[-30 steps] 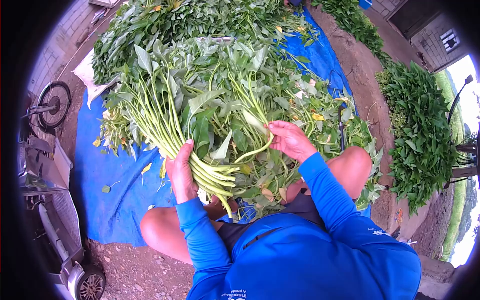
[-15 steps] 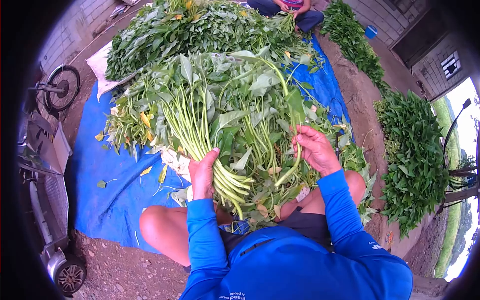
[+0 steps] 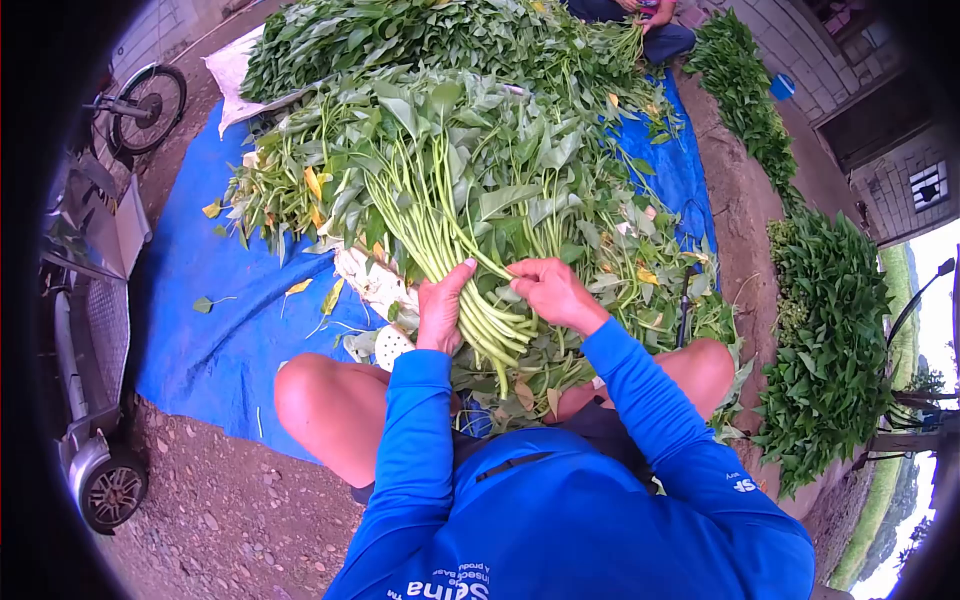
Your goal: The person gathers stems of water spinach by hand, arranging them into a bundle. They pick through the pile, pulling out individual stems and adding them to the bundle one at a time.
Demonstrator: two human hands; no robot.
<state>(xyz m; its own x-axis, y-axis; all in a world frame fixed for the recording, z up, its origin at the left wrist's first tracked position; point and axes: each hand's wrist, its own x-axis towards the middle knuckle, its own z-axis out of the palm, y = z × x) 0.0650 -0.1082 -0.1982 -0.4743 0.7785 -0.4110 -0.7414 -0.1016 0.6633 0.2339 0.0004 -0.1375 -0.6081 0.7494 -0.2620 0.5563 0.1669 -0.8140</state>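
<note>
A bundle of long green stems [image 3: 415, 225] with leafy tops pointing away from me is gripped by my left hand [image 3: 441, 308], its fingers wrapped round the lower stems. The cut ends fan out below and right of that hand. My right hand [image 3: 556, 292] is just to the right, thumb and fingers pinched on a single stem [image 3: 492, 263] that lies against the bundle. Beneath and beyond both hands spreads a loose heap of leafy stems [image 3: 520, 150] with some yellow leaves.
A blue tarp [image 3: 240, 330] lies under the heap. At the back is a larger leafy pile [image 3: 400, 45], with another person [image 3: 665, 35] seated behind it, holding stems. More greens [image 3: 825, 340] line the right side. A wheeled vehicle [image 3: 112, 490] and a bicycle-like wheel [image 3: 150, 108] are at left.
My right hand has moved left and brought its stem against the bundle. My left hand still grips the bundle. The whole view has shifted slightly.
</note>
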